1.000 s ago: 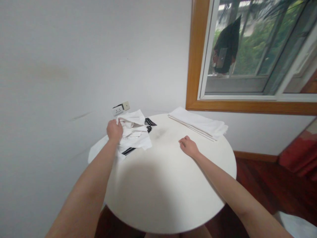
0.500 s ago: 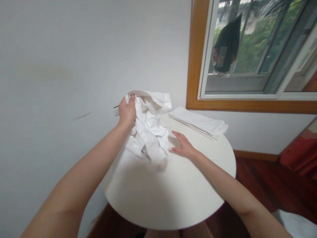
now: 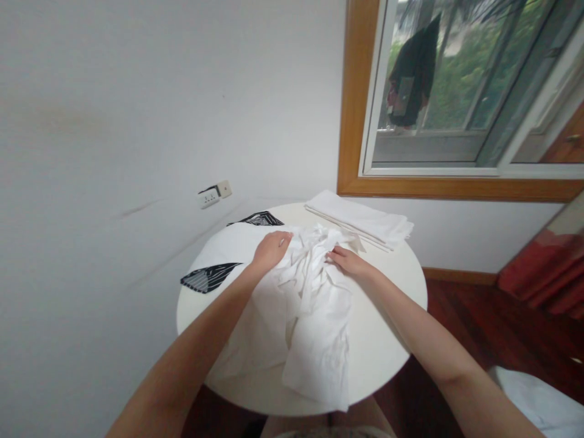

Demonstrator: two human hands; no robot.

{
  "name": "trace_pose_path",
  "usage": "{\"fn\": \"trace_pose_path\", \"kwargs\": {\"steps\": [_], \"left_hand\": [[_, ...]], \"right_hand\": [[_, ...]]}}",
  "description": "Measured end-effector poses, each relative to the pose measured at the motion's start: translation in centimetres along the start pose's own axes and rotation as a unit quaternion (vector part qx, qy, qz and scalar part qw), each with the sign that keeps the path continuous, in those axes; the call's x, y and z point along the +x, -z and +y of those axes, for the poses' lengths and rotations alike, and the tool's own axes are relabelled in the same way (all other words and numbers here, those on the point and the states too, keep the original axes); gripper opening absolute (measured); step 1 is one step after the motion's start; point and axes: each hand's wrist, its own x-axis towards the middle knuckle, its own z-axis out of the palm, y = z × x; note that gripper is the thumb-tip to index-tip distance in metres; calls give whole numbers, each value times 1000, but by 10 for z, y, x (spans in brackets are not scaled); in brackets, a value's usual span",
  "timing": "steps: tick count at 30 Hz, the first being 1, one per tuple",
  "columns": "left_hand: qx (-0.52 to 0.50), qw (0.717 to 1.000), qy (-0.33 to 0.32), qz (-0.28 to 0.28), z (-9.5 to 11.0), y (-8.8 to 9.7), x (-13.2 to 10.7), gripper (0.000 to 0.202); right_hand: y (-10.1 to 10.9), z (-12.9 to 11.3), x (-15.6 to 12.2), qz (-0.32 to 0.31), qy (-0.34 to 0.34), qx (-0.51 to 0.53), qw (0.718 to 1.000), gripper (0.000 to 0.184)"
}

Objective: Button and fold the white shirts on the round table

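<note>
A crumpled white garment (image 3: 319,340) lies across the round white table (image 3: 387,322). Its gathered folds bunch up between my two hands, while one long loose part stretches toward me to the near edge. My left hand (image 3: 272,248) is closed on the fabric at the left of the bunch, its fingertips partly hidden in the folds. On the other side, my right hand (image 3: 347,260) pinches the cloth between thumb and fingers. Two black-and-white striped patches (image 3: 210,278) show at the left end of the spread cloth; whether they belong to the garment I cannot tell.
A folded white cloth (image 3: 360,216) rests at the table's back right. The white wall with a socket (image 3: 208,198) borders the table on the left and back. A wood-framed window (image 3: 349,121) is at the right, and a white object (image 3: 538,398) sits low at the right.
The garment was held up in a bundle by my left hand and now lies spread on the table. My right hand, empty and open before, has taken hold of it. Striped patches have come into view.
</note>
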Motion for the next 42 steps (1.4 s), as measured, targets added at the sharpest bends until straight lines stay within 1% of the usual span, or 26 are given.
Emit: {"fn": "trace_pose_path", "kwargs": {"steps": [1, 2, 3, 5, 7, 8, 10, 12, 15, 17, 18, 19, 21, 22, 24, 26, 27, 28, 30, 33, 34, 35, 36, 38, 40, 42], "left_hand": [[48, 999, 13, 11, -8, -5, 3, 52], [90, 996, 25, 4, -15, -13, 3, 53], [118, 992, 34, -27, -21, -23, 2, 57], [132, 984, 45, -113, -29, -45, -6, 53], [131, 980, 55, -138, -31, -63, -16, 52], [129, 980, 62, -138, -31, -68, -20, 52], [129, 980, 76, -127, -28, -74, -26, 52], [130, 980, 95, -120, -23, -74, -27, 54], [138, 977, 114, -118, -15, -71, -29, 56], [144, 975, 111, -128, -10, -67, -32, 56], [146, 974, 107, -134, -9, -64, -35, 56], [147, 974, 101, -138, -8, -60, -38, 55], [153, 976, 81, -134, -8, -53, -46, 54], [157, 977, 67, -126, -8, -49, -50, 53], [165, 980, 38, -106, -11, -45, -56, 53], [168, 982, 24, -84, -14, -43, -60, 51], [168, 982, 26, -76, -14, -43, -61, 50], [168, 983, 32, -70, -14, -43, -61, 48], [169, 982, 46, -67, -11, -43, -60, 45], [166, 982, 54, -72, -5, -38, -55, 40], [161, 983, 48, -72, -3, -37, -53, 39], [155, 985, 37, -70, -2, -35, -51, 39], [147, 987, 21, -68, -1, -35, -48, 39], [131, 989, -12, -68, -1, -38, -43, 41], [121, 987, -37, -101, -1, -48, -40, 46], [120, 980, -45, -155, 0, -61, -39, 56]], "right_hand": [[-7, -1, 4, 8, -17, 0, 1000, 45], [-13, -2, 7, 15, -27, 5, 1000, 45], [-19, -5, 9, 24, -31, 11, 999, 47], [-29, -13, 11, 44, -30, 6, 999, 49], [-35, -24, 7, 55, -50, -53, 996, 50], [-38, -30, 4, 57, -72, -104, 990, 50], [-42, -41, -3, 60, -112, -212, 969, 53], [-47, -49, -9, 52, -132, -289, 947, 53], [-45, -54, -16, 5, -113, -351, 930, 43], [-27, -55, -22, -22, -79, -392, 916, 32], [-13, -55, -26, -26, -61, -413, 908, 26], [6, -55, -30, -35, -51, -430, 901, 22], [50, -56, -38, -28, -63, -452, 889, 17], [72, -56, -41, -17, -72, -458, 886, 16], [112, -56, -46, 30, -107, -476, 872, 17], [136, -56, -48, 83, -119, -492, 858, 21], [140, -56, -49, 117, -119, -502, 849, 23], [138, -56, -49, 144, -116, -510, 840, 25], [118, -56, -50, 171, -104, -524, 828, 29], [65, -59, -56, 149, -60, -527, 835, 29], [46, -61, -59, 142, -24, -515, 845, 29], [29, -63, -61, 129, 3, -504, 854, 29], [13, -64, -62, 107, 6, -494, 863, 31], [-11, -65, -61, 55, -17, -473, 879, 35], [-26, -62, -55, 21, -43, -451, 891, 44], [-37, -55, -47, -9, -52, -431, 901, 62]]}}
